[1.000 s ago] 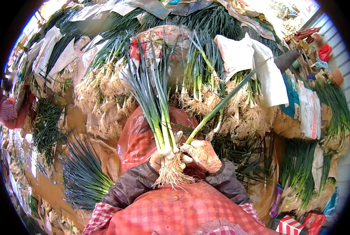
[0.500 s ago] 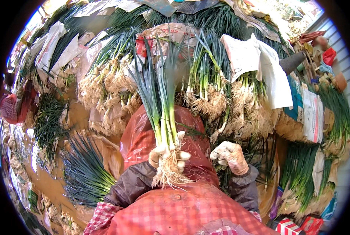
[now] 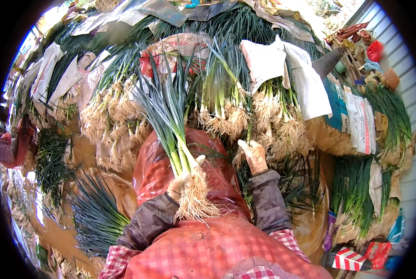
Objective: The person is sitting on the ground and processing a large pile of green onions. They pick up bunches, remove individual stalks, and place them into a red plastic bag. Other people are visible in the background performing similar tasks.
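Observation:
My left hand (image 3: 176, 187), in a pale soiled glove, is closed around the white lower stalks of a bunch of green onions (image 3: 176, 149). Their dark leaves point up and away, and the bushy pale roots hang over my lap. My right hand (image 3: 255, 158), gloved too, is at the lower end of a single green onion (image 3: 250, 132) by the pile in front of me. Its fingers are closed around that stalk, with some roots showing just left of them. A red plastic-covered apron (image 3: 145, 162) lies over my legs beneath both hands.
Piled green onions (image 3: 224, 118) line the far side, roots toward me, partly covered by white sacks (image 3: 305, 79). A loose bundle (image 3: 96, 209) lies at my left, more bundles (image 3: 357, 195) at right. A red-and-white striped box (image 3: 350, 258) sits at lower right, near a corrugated wall (image 3: 403, 65).
My right hand has moved forward and left from beside my lap to the single green onion and closed on it. The bunch in my left hand has shifted slightly left and tilted. The view has turned slightly.

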Tool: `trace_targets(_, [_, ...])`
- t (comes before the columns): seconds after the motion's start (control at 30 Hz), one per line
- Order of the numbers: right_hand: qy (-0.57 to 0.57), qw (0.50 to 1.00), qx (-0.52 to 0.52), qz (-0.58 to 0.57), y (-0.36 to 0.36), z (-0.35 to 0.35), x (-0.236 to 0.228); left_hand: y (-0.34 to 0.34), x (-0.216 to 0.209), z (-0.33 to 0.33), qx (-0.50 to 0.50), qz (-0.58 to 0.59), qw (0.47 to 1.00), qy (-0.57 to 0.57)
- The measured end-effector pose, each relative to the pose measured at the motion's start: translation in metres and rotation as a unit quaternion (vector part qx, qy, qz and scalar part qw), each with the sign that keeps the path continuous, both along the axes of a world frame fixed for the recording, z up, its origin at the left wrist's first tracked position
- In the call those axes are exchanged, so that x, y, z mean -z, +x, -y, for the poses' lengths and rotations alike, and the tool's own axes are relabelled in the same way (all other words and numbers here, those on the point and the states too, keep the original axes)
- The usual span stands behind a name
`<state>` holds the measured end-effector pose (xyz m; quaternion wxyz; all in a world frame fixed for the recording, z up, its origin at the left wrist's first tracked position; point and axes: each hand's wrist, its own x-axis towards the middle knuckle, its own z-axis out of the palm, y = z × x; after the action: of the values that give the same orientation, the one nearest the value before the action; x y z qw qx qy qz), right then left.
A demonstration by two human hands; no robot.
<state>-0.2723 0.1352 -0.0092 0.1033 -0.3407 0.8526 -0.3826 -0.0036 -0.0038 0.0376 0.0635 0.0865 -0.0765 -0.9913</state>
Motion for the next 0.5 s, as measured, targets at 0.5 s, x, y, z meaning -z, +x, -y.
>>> trace_targets(0.5, [-0.058,0.956,-0.176,-0.228,0.145,0.025,-0.078,0.02,0.04,0.001,0.062,0.159,0.978,-0.123])
